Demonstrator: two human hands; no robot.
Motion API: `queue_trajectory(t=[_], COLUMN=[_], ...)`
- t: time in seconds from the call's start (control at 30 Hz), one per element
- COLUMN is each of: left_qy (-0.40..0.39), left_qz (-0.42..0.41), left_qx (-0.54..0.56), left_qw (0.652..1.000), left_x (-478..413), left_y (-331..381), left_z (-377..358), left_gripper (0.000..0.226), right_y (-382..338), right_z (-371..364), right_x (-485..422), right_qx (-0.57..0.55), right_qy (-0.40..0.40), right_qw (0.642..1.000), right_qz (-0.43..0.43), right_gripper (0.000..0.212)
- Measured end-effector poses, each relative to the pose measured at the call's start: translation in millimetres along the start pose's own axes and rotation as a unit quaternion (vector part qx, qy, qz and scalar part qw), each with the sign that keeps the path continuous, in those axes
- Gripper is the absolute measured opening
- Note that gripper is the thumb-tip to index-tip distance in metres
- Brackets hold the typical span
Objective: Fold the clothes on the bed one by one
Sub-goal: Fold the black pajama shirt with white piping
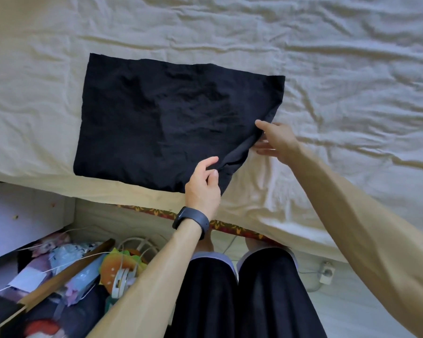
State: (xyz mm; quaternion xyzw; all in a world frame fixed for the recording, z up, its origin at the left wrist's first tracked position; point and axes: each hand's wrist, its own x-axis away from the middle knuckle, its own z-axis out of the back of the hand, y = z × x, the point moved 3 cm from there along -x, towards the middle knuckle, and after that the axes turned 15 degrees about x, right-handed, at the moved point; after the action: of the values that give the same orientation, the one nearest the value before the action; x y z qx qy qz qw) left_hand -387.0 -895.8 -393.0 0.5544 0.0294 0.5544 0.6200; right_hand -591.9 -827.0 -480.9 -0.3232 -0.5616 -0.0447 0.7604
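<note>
Head view: left hand [202,189], right hand [276,140] pinch crumpled black garment [169,123].

arms: bare | left wrist: black smartwatch [190,222] | legs: black shorts [242,293], pale hem trim

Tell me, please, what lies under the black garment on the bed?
The garment lies on the sheet, which shows all round it. The left hand and right hand pinch its near right corner. Anything beneath its middle is covered.

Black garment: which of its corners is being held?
The near-right corner of the black garment, pinched by the left hand and the right hand; the other three lie flat on the bed sheet.
</note>
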Motion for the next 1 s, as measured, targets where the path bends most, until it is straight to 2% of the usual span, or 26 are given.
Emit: queue_trajectory(t=[0.07, 0.23, 0.43, 0.57, 0.67, 0.83, 1.0], left_qy=[0.025, 0.074, 0.07, 0.055, 0.044, 0.026, 0.04], left_qz=[0.031, 0.091, 0.101, 0.097, 0.082, -0.003, -0.037], left_qx=[0.046, 0.115, 0.128, 0.126, 0.124, 0.073, 0.047], left_qw=[0.998, 0.986, 0.984, 0.986, 0.988, 0.997, 0.997], left_x=[0.0, -12.0, -26.5, -30.4, -33.6, -32.4, -48.3], left_y=[-3.3, -13.0, -19.2, -21.7, -24.0, -26.3, -40.4], left_z=[7.5, 28.6, 43.6, 43.4, 44.9, 61.0, 106.9], left_gripper=[0.033, 0.034, 0.037, 0.037, 0.037, 0.035, 0.032], right_y=[-4.2, -21.1, -40.2, -43.7, -45.7, -61.4, -105.4], right_z=[-3.1, -11.9, -16.8, -16.3, -14.0, -23.1, -75.7], right_x=[-2.3, -7.8, -30.5, -39.6, -42.5, -35.3, -20.1], right_qx=[-0.008, -0.002, 0.075, 0.079, 0.084, 0.102, 0.108], right_qy=[0.009, 0.024, 0.062, 0.06, 0.058, 0.122, 0.149], right_qw=[1.0, 0.999, 0.995, 0.995, 0.995, 0.987, 0.98], right_qz=[0.007, 0.025, 0.03, 0.008, 0.003, 0.033, 0.081], right_gripper=[0.016, 0.009, 0.014, 0.01, 0.016, 0.007, 0.019])
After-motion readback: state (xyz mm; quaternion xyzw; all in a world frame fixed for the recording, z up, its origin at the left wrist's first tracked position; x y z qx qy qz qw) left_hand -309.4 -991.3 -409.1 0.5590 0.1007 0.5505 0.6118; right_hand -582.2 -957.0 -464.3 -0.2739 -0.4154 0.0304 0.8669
